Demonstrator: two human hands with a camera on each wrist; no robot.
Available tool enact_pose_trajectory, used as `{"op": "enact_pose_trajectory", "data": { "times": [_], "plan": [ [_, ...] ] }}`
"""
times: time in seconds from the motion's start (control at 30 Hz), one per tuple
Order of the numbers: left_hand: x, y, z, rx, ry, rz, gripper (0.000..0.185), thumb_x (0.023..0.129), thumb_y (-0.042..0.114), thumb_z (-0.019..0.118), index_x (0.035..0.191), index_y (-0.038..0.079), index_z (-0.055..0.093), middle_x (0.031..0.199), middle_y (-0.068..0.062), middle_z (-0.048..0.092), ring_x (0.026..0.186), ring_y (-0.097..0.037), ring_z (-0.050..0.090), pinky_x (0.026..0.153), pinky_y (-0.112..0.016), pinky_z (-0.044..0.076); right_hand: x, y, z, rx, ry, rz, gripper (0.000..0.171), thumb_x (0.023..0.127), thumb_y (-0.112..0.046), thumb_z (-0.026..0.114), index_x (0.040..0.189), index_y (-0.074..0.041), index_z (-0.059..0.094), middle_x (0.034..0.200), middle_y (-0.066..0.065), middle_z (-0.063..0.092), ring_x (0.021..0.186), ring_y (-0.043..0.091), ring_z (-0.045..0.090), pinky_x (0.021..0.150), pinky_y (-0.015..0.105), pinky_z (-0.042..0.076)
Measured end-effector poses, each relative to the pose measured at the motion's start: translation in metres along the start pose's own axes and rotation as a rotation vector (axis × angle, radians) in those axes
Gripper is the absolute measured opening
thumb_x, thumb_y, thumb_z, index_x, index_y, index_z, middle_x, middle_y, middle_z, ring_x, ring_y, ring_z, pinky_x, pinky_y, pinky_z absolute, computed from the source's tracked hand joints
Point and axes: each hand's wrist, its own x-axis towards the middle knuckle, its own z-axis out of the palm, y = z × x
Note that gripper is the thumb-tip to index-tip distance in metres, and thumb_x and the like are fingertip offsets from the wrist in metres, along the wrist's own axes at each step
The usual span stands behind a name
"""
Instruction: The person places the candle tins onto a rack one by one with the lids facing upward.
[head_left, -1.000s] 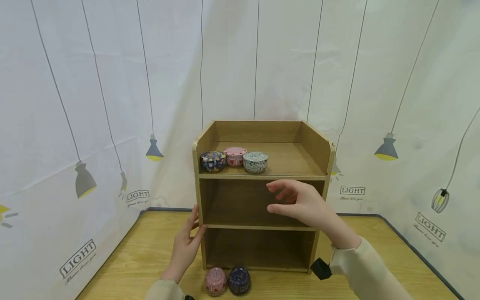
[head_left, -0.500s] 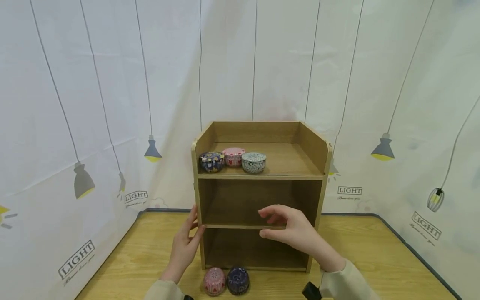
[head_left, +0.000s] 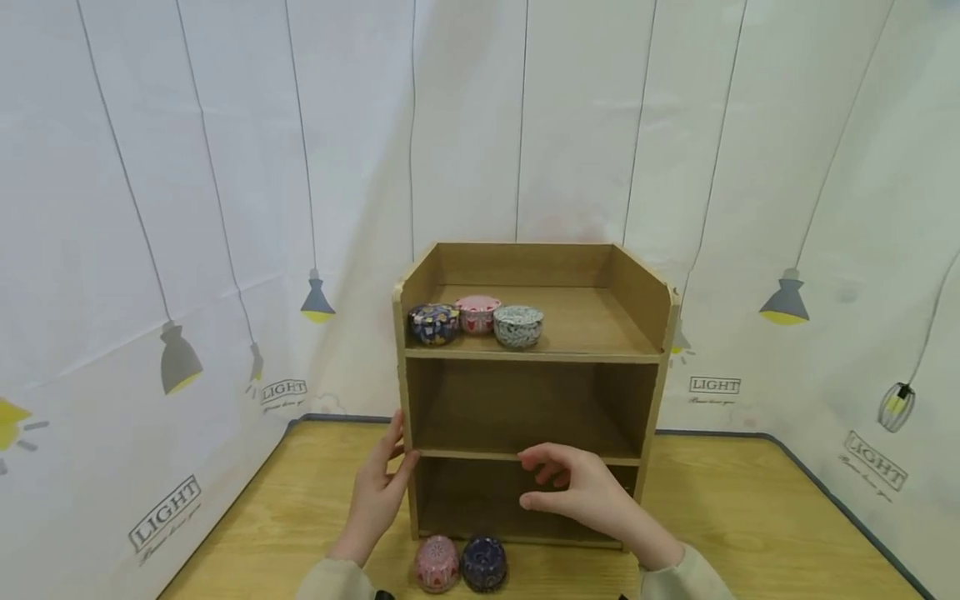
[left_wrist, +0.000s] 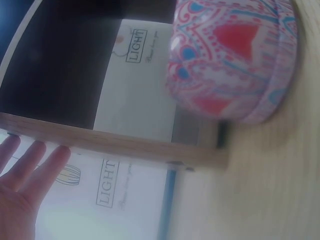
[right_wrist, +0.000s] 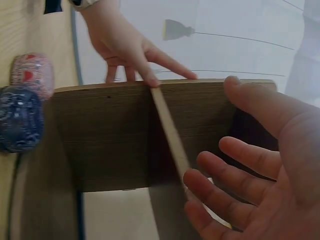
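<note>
A wooden shelf unit (head_left: 525,357) stands on the table. My left hand (head_left: 377,492) rests against its left side panel, thumb at the front edge, fingers extended. My right hand (head_left: 585,492) hovers in front of the lower shelves, fingers loosely bent, thumb apart, holding nothing. On the top shelf sit three round patterned tins: a dark blue floral tin (head_left: 434,324), a pink tin (head_left: 478,314) behind, and a green-white leafy tin (head_left: 518,327). Before the unit, on the table, are another pink tin (head_left: 437,563) and a navy tin (head_left: 484,564), side by side.
The wooden table (head_left: 720,517) extends on both sides of the unit. A white backdrop (head_left: 570,125) printed with hanging lamps surrounds it at the back and sides. In the left wrist view the pink tin (left_wrist: 230,60) stands close to the camera.
My right hand has come down from in front of the middle compartment to near the lower shelf board. The left hand stays on the side panel. The head view has shifted slightly.
</note>
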Motion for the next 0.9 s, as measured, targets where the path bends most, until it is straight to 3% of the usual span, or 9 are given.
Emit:
{"op": "enact_pose_trajectory", "data": {
  "times": [0.23,0.43,0.6,0.83,0.9],
  "plan": [
    [0.003,0.003,0.001,-0.008,-0.011,-0.015,0.067,0.092,-0.001,0.064,0.151,0.016,0.037,0.135,-0.019,0.053,0.102,-0.035,0.061,0.065,-0.026,0.057,0.000,0.019,0.017,0.006,-0.043,-0.024,0.052,0.083,-0.033,0.078,0.129,-0.016,0.060,0.118,0.002,0.063,0.096,0.018,0.060,0.079,0.039,0.053],
    [0.004,0.003,0.000,0.014,-0.014,0.014,0.069,0.091,-0.002,0.065,0.151,0.015,0.036,0.136,-0.020,0.052,0.101,-0.037,0.062,0.063,-0.026,0.057,-0.003,0.037,0.035,0.042,-0.109,-0.038,0.060,0.081,-0.025,0.080,0.132,-0.005,0.057,0.124,0.015,0.060,0.102,0.032,0.060,0.078,0.043,0.053],
    [0.003,0.004,0.001,0.023,0.000,0.002,0.067,0.090,-0.004,0.065,0.150,0.010,0.037,0.137,-0.021,0.051,0.100,-0.038,0.062,0.062,-0.029,0.058,-0.005,0.052,0.046,0.093,-0.131,-0.017,0.059,0.080,-0.020,0.081,0.132,-0.004,0.057,0.124,0.016,0.060,0.102,0.033,0.060,0.078,0.040,0.053],
    [0.006,0.044,-0.007,0.030,-0.014,0.006,0.061,0.089,-0.008,0.063,0.145,-0.002,0.037,0.134,-0.028,0.050,0.098,-0.044,0.061,0.063,-0.025,0.056,-0.006,0.071,0.060,0.167,-0.185,0.046,0.061,0.081,-0.022,0.081,0.133,-0.004,0.055,0.128,0.017,0.058,0.105,0.035,0.059,0.079,0.042,0.054],
    [0.006,0.044,-0.007,0.024,-0.013,0.004,0.060,0.090,-0.007,0.063,0.144,-0.002,0.038,0.133,-0.028,0.051,0.098,-0.043,0.062,0.063,-0.026,0.056,-0.006,0.074,0.065,0.172,-0.187,0.046,0.062,0.080,-0.022,0.081,0.133,-0.002,0.054,0.128,0.019,0.057,0.106,0.037,0.058,0.080,0.043,0.054]
  ]
}}
